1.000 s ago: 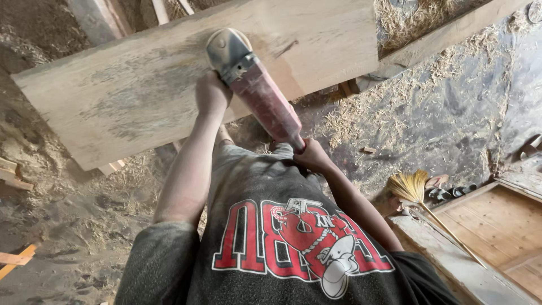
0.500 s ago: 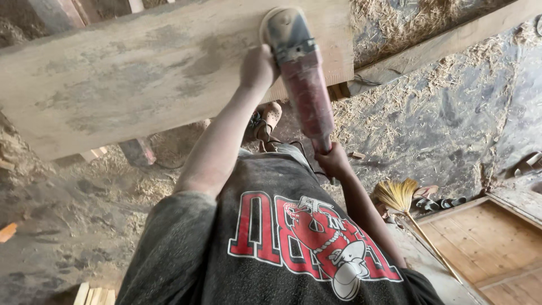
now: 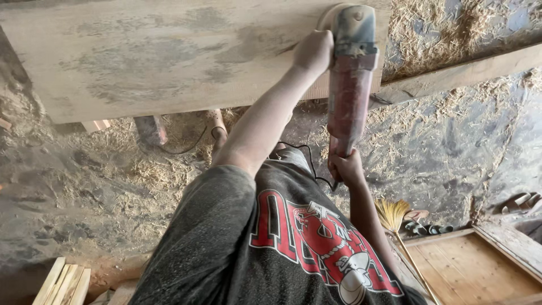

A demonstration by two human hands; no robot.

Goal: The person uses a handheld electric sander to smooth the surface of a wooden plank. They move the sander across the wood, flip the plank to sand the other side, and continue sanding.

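Looking down from my head, I am holding a red power grinder (image 3: 349, 79) against a wide wooden plank (image 3: 169, 56). The grinder's head is sitting at the plank's upper right part, and the top of the picture is cutting off both the disc guard and the plank's far edge. My left hand (image 3: 314, 52) is wrapping around the side grip just left of the grinder's head; the fingers are curling out of sight behind it, so only the back of the fist is showing. My right hand (image 3: 345, 168) is closing tightly around the grinder's tail end, below the plank's near edge, and is hiding the spot where the black cord (image 3: 307, 161) is joining the body. My dusty grey shirt (image 3: 271, 243) is covering everything beneath the grinder. Right of the grinder, a straw broom (image 3: 395, 217) is lying beside a wooden panel (image 3: 480, 265), whose corner is running off the frame. Sawdust and shavings are blurring the floor (image 3: 84, 181) under the plank.
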